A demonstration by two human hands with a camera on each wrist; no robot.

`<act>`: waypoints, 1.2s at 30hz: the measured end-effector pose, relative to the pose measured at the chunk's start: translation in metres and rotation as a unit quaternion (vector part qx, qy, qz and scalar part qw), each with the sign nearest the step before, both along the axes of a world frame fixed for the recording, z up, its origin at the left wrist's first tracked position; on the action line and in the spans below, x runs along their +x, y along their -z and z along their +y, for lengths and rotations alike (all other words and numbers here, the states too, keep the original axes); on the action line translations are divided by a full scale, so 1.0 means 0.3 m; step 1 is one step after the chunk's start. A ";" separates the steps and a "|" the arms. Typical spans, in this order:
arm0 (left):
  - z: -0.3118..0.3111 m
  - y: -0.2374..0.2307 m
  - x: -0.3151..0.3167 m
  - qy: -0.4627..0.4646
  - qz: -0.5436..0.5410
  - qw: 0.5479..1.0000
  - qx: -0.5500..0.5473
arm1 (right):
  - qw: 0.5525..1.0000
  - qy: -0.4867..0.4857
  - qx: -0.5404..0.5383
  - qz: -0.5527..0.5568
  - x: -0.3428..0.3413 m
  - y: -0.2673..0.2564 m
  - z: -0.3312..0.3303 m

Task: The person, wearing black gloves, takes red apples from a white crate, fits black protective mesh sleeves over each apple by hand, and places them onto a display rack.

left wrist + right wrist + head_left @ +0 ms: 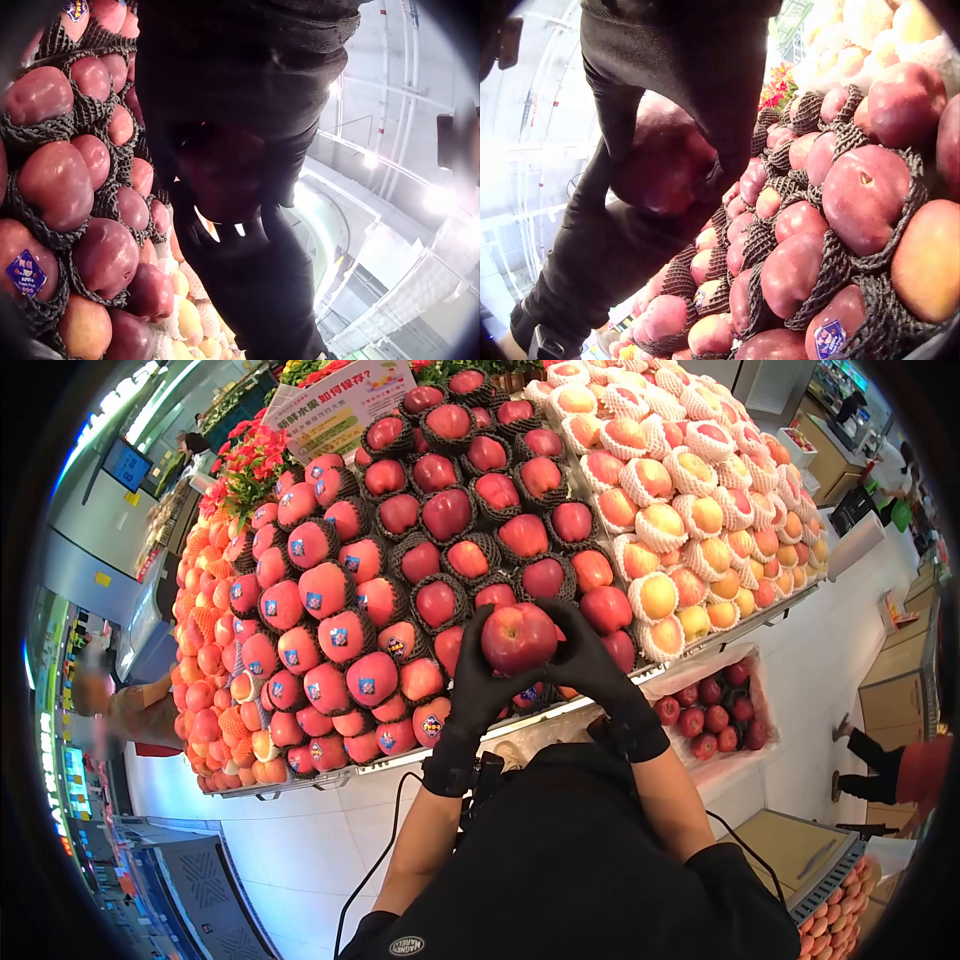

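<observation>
A large dark red apple [519, 639] is held up between both black-gloved hands, its stem end facing the head camera. My left hand [483, 685] grips its left side, fingers and thumb curved round it. From the other side my right hand [590, 665] holds it the same way. In the right wrist view the apple [667, 157] shows between the gloved fingers; in the left wrist view it is mostly in shadow. Just beyond the hands rise rows of red apples [446, 514], many in black foam nets and several with blue stickers.
Pale apples [660, 530] in white foam nets fill the display's right side. Orange-netted fruit [205, 690] lies at the left. A printed sign [340, 410] and red flowers [250, 465] stand at the back. A lined box [712, 710] of dark red apples sits below the front edge.
</observation>
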State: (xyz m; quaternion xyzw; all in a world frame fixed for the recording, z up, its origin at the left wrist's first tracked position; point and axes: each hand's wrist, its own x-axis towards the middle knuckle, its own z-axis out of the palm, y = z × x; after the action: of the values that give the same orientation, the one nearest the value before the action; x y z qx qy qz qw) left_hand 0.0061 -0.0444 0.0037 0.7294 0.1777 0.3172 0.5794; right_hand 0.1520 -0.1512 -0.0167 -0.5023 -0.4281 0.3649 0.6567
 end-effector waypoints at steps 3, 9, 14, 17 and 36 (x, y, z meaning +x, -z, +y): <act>0.011 0.024 -0.009 -0.015 0.021 1.000 0.006 | 0.999 -0.020 -0.027 -0.018 0.027 0.015 -0.006; 0.067 0.137 -0.011 0.028 -0.089 0.841 -0.533 | 0.991 -0.038 -0.051 0.120 0.018 -0.009 -0.031; 0.026 0.031 -0.001 -0.080 0.088 0.986 0.115 | 0.993 -0.029 -0.085 0.070 0.013 -0.024 -0.034; 0.019 0.026 -0.004 -0.084 0.073 0.988 0.110 | 0.993 -0.024 -0.101 0.049 0.001 -0.044 -0.036; 0.013 0.082 -0.086 0.028 0.036 0.994 -0.099 | 0.989 0.037 -0.143 0.006 -0.092 0.002 -0.024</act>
State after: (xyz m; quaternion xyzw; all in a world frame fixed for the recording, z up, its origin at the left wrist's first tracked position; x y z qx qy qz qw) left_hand -0.0195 -0.0406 -0.0209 0.6842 0.2090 0.2552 0.6504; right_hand 0.1244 -0.1585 -0.0173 -0.6041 -0.3487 0.4009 0.5939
